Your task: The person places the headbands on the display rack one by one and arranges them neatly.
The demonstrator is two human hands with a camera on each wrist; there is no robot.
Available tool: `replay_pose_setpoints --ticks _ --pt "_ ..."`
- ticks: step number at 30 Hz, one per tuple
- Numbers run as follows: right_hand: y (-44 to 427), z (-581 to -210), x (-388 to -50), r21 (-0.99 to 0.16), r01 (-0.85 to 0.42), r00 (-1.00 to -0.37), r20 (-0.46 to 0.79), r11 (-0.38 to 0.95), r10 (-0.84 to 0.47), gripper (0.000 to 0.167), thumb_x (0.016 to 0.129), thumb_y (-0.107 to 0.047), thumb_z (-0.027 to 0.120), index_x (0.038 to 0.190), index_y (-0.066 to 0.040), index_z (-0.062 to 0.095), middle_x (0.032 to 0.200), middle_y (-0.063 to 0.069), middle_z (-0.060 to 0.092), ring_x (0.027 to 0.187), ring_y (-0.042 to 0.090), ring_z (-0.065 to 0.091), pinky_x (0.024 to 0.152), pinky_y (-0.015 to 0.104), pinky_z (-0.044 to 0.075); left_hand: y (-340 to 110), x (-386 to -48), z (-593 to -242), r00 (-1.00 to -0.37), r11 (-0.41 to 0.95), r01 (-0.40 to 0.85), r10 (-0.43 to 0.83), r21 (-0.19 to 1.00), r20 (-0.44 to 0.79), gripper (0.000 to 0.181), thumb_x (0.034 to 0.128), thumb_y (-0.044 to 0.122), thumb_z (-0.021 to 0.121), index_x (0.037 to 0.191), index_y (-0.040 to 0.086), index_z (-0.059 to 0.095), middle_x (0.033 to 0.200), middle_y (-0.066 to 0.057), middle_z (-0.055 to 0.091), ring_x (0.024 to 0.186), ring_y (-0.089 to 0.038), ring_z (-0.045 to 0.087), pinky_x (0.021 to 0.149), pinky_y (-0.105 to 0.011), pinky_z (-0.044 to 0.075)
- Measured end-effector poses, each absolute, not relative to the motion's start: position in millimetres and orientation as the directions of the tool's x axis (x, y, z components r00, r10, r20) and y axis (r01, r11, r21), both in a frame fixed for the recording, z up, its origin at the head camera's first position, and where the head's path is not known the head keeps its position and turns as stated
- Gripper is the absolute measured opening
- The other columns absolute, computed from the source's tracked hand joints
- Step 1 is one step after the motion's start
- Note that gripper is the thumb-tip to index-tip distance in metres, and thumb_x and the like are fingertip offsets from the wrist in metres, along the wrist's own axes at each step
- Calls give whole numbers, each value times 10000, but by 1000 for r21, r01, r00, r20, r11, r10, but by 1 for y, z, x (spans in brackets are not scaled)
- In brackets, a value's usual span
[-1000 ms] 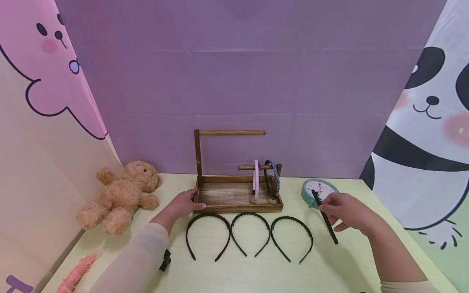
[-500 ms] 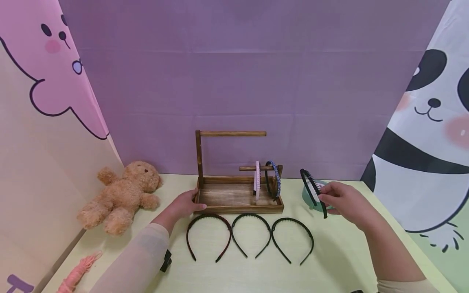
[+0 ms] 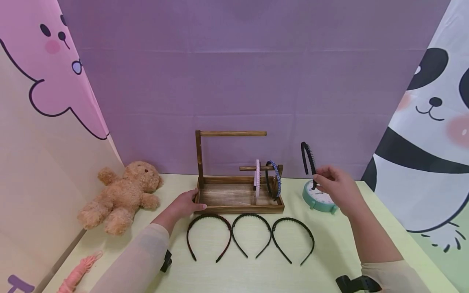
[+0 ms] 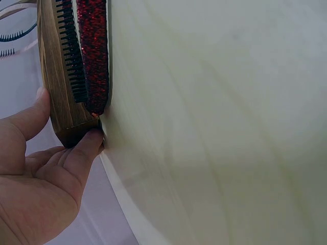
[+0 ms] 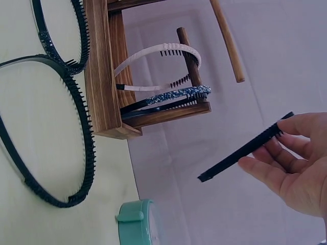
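My right hand (image 3: 337,187) pinches a black toothed headband (image 3: 310,160) and holds it in the air above the clock, edge-on in the right wrist view. At the left end of a wooden stand (image 3: 234,209), my left hand (image 3: 185,204) grips the tray's corner between thumb and fingers. A pink headband (image 3: 257,179) and a blue glittery headband (image 3: 277,179) hang on the stand's short lower bar (image 3: 247,168). Its longer upper bar (image 3: 234,133) carries nothing. Three dark headbands lie in a row before the stand: a red-black one (image 3: 209,215), a middle one (image 3: 250,215) and a right one (image 3: 293,219).
A teal clock (image 3: 319,201) sits right of the stand, under the raised headband. Left of the stand lies a brown teddy bear (image 3: 126,197). A bundle of pink cord (image 3: 78,272) is at the table's front left. A purple backdrop (image 3: 234,81) rises behind the table.
My right hand has lifted the black headband upward and slightly left, turning it more upright and uncovering the clock. My left hand has stayed on the stand's corner.
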State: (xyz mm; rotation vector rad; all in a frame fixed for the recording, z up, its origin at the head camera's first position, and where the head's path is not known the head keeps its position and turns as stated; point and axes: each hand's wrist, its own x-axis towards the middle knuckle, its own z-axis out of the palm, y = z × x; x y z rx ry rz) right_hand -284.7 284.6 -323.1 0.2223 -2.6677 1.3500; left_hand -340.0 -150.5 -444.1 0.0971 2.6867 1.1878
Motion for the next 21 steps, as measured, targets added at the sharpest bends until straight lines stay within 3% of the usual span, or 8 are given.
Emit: replay_pose_setpoints --ticks 8,13,21 --pt "272 -319 -300 -779 -176 -975 221 602 1 477 1017 -381 508 1308 -4 489 1183 171 553 1055 288 619 783 133 541 -150 -339 -444 -976 679 -31 137 734 -168 779 938 262 680 1558 60 253 1575 -205 307 1458 -401 258 1165 -551 272" --pt "265 -315 -310 -780 -201 -968 253 593 5 480 1018 -403 496 1324 -34 482 1210 154 552 1111 322 595 790 90 512 -150 -339 -444 -977 682 -29 135 731 -164 784 935 263 683 1558 62 252 1576 -205 306 1457 -404 259 1163 -554 272" --pt "251 -313 -330 -792 -267 -947 322 549 4 462 1021 -377 499 1329 -33 483 1219 139 550 1135 300 598 900 183 528 -150 -339 -443 -978 675 -29 135 737 -161 776 938 256 679 1557 60 254 1574 -206 310 1456 -402 263 1164 -552 273"
